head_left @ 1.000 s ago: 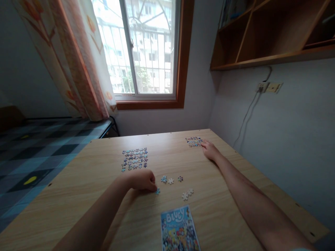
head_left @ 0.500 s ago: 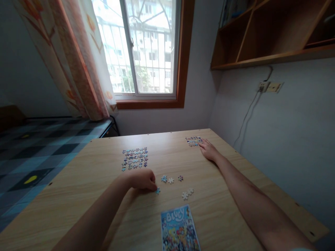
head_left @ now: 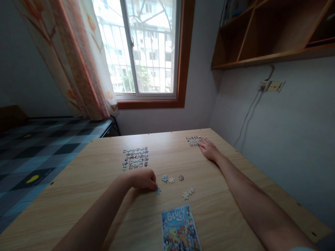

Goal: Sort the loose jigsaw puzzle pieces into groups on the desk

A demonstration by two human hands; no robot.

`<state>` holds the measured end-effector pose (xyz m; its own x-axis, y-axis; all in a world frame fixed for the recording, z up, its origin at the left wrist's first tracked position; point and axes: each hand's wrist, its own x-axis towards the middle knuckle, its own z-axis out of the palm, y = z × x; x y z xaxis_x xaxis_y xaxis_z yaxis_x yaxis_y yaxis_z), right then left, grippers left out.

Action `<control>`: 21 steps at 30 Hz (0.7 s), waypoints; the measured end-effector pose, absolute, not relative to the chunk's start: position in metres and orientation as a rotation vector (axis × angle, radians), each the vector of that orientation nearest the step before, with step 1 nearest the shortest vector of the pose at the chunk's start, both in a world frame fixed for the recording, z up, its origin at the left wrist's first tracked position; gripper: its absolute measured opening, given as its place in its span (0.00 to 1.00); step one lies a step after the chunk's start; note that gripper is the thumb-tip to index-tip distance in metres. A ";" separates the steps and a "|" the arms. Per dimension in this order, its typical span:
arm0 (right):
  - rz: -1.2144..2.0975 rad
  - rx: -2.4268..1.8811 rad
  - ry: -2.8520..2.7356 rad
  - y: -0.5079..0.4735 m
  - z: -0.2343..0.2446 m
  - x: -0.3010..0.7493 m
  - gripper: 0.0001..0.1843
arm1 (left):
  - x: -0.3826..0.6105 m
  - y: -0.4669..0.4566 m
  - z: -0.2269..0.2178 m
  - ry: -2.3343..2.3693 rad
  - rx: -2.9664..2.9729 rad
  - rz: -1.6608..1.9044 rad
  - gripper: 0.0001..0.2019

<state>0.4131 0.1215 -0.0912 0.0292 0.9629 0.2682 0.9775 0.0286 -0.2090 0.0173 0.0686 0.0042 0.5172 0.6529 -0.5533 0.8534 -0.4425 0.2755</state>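
My left hand (head_left: 143, 178) is closed, with thumb and finger pinched at the edge of a blue jigsaw puzzle piece (head_left: 158, 190) low over the table. Beyond that wrist, several puzzle pieces (head_left: 136, 157) lie in rows. My right hand (head_left: 208, 149) stretches to the far right, fingers extended over the edge of a smaller block of puzzle pieces (head_left: 193, 141); whether a piece is under the fingertips I cannot tell. Between the hands lie a blue piece cluster (head_left: 164, 178), a pale piece (head_left: 171, 180), a dark patterned piece (head_left: 181, 178) and two pale pieces (head_left: 185, 195).
A colourful Bluey picture sheet (head_left: 180, 228) lies at the near edge of the wooden table (head_left: 222, 216). To the left is a bed with a checked cover (head_left: 60, 139). A wooden shelf (head_left: 261, 38) hangs on the right wall.
Both hands stay almost where they were. The right fingers have shifted slightly left over the far pieces; the blue piece remains at the left fingertips.
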 end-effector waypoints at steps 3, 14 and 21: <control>-0.042 -1.990 -2.006 0.121 -0.091 0.411 0.24 | 0.019 0.067 0.007 1.237 2.236 -0.501 0.12; -0.067 -1.826 -1.982 0.131 -0.096 0.419 0.25 | 0.018 0.066 0.008 1.238 2.209 -0.506 0.12; -0.025 -1.952 -1.966 0.122 -0.092 0.413 0.24 | 0.017 0.068 0.006 1.211 2.244 -0.489 0.13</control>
